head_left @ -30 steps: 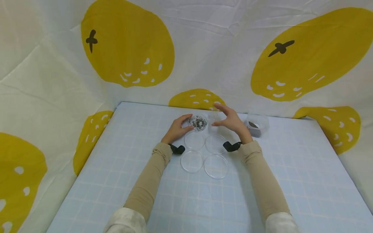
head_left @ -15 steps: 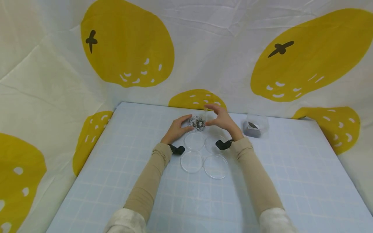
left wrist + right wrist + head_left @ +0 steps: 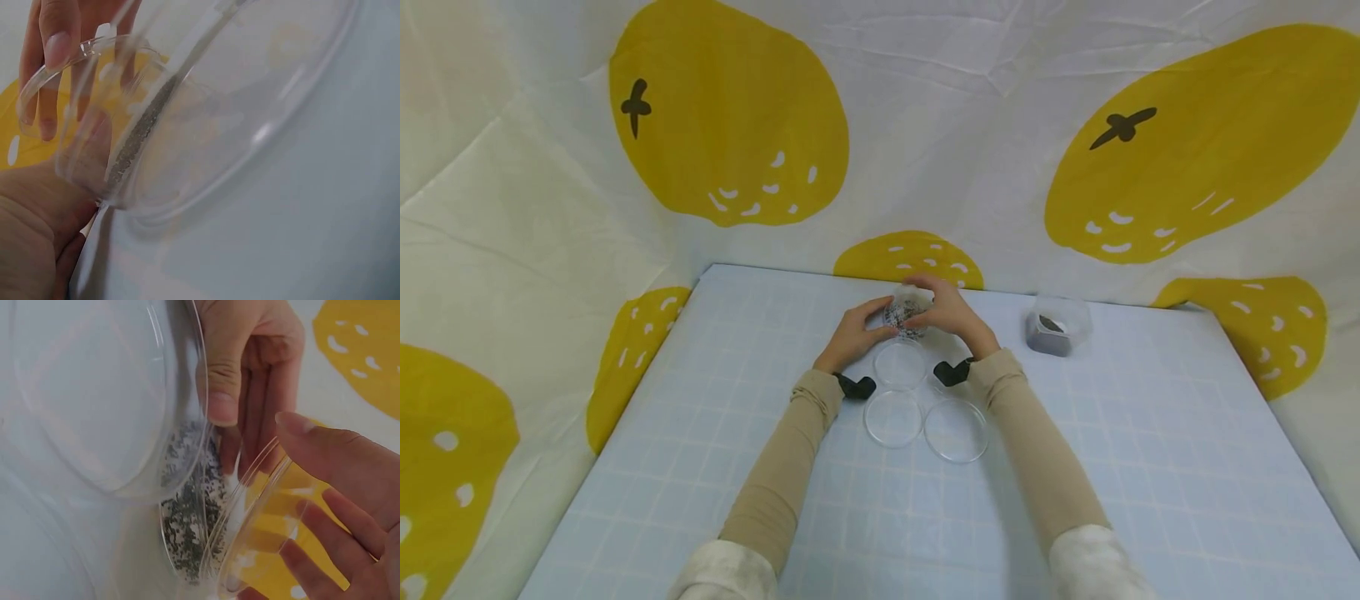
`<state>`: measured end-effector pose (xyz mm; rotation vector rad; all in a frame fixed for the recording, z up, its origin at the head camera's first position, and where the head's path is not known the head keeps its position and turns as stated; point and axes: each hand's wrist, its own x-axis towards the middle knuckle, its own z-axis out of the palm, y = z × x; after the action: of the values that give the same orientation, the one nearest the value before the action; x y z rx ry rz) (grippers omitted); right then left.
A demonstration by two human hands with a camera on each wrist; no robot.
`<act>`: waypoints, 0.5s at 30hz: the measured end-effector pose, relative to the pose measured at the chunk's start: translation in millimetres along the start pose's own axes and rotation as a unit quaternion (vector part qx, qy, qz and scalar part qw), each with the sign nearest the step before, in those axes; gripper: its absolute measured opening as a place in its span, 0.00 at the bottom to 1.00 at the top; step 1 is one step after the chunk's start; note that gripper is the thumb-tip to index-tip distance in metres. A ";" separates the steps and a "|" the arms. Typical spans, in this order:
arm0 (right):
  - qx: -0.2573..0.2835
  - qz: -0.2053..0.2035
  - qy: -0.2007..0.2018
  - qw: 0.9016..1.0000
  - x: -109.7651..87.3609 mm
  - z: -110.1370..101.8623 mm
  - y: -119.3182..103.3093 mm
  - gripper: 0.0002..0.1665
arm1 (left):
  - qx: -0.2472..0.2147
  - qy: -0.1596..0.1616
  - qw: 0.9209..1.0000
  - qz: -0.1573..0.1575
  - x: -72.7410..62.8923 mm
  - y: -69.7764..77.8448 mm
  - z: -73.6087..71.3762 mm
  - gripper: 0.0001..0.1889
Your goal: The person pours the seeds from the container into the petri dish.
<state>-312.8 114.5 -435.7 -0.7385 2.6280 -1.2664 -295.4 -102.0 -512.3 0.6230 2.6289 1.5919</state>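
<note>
Lid [image 3: 265, 509] and right hand [image 3: 951, 310] have both moved: a second ago they were off to the right of the speckled petri dish [image 3: 898, 313], and now they are over it. My right thumb and fingers pinch the see-through lid by its edge. I can't tell if it touches the dish yet. My left hand [image 3: 853, 333] has stayed where it was, curled round the left side of the dish.

The lid is round, so no way across it is longer. Its flat face is turned to the dish, and it looks a little tipped from my right wrist. The dish lies flat, with black and white bits inside.

Three clear round dishes [image 3: 900, 365] show on the near side of the speckled dish. My right wrist now hides most of a fourth one. A small plastic box [image 3: 1049, 337] sits well to the right of the speckled dish.
</note>
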 end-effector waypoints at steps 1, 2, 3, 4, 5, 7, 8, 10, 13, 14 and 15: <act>-0.001 0.000 -0.003 1.000 0.5 1.4 -0.1 0.43 | 0.000 0.001 1.000 0.001 -0.1 -0.1 0.1 0.33; -0.001 0.000 -0.007 1.000 1.3 2.7 -0.1 0.43 | -0.001 0.001 1.000 0.001 -0.1 -0.2 0.1 0.33; 0.000 0.001 -0.009 1.000 2.0 4.1 -0.1 0.43 | -0.001 0.002 1.000 0.001 -0.2 -0.4 0.1 0.33; -0.001 0.002 -0.012 1.000 2.6 5.3 0.1 0.42 | -0.001 0.003 1.000 0.002 -0.1 -0.5 0.1 0.33; -0.001 0.002 -0.013 1.000 3.1 6.7 0.4 0.42 | -0.001 0.004 1.000 0.003 -0.1 -0.6 0.1 0.33; -0.001 0.002 -0.016 1.000 4.0 8.7 1.0 0.42 | -0.002 0.006 1.000 0.004 -0.2 -0.4 0.1 0.33; -0.001 0.000 -0.015 1.000 4.6 9.5 1.5 0.42 | -0.003 0.006 1.000 0.006 -0.4 0.0 -0.1 0.33; -0.002 -0.002 -0.014 1.000 5.1 10.9 2.1 0.41 | -0.007 0.007 1.000 0.007 -0.7 0.7 -0.4 0.35; -0.005 -0.001 -0.018 1.000 5.7 13.3 3.4 0.41 | -0.016 0.010 1.000 0.012 -0.9 0.6 -1.0 0.40; -0.008 0.001 -0.021 1.000 5.9 14.0 3.6 0.41 | -0.018 0.011 1.000 0.014 -0.7 0.2 -1.1 0.42; -0.010 0.005 -0.025 1.000 6.1 14.9 3.9 0.41 | -0.020 0.012 1.000 0.016 -0.5 -0.3 -1.1 0.43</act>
<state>-314.8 103.2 -447.7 -0.7488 2.6052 -1.2050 -295.2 -103.2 -512.1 0.6510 2.6088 1.6658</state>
